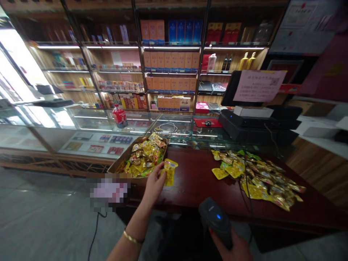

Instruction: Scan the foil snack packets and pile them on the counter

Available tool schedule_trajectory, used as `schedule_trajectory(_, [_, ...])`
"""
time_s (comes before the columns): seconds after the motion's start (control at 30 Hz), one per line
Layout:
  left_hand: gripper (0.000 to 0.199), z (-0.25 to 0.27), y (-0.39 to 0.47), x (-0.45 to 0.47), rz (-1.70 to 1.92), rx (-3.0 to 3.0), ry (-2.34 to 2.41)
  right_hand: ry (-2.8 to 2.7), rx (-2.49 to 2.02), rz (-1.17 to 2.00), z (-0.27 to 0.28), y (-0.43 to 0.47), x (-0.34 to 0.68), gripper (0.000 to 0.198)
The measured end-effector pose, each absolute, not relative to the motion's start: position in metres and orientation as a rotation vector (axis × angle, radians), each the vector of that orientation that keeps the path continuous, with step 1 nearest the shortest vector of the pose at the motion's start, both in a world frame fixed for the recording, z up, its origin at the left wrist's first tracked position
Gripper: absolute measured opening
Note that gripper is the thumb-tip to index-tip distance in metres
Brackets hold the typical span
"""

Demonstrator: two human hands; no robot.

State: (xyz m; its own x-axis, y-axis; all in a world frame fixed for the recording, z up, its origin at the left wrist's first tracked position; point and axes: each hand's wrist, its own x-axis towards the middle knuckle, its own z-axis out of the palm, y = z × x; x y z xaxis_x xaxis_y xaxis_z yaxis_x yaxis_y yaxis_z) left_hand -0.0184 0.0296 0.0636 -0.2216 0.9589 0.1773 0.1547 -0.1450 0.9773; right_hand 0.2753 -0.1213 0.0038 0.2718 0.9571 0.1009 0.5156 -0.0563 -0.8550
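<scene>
Pinch of left hand (155, 183) on packet (170, 173), box (119, 159) beside, cable (246, 183) across pile (268, 179)

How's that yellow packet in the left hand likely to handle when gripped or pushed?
The yellow packet is probably light, since the left hand pinches it by one edge. It seems fairly stiff, sticking out without obvious droop. Its shiny surface may make it somewhat slippery.

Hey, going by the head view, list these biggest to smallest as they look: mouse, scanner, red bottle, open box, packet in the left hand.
1. Open box
2. Scanner, its nearness to the camera enlarging it
3. Red bottle and packet in the left hand: too alike to rank
4. Mouse
</scene>
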Motion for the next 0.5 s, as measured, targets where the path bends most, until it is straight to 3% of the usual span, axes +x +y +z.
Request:
schedule_trajectory(0.2, [0.052,0.001,0.020,0.043,1.390,1.101,1.219,-1.300,-1.625,0.717,0.030,-0.120,0.265,0.060])
schedule_trajectory(0.37, [0.040,-0.013,0.023,0.039,1.337,1.175,1.254,-1.259,-1.617,0.761,0.031,-0.120,0.260,0.059])
schedule_trajectory(0.5, [0.042,-0.016,0.023,0.037,1.312,1.154,1.215,-1.259,-1.613,0.772,0.031,-0.117,0.255,0.059])
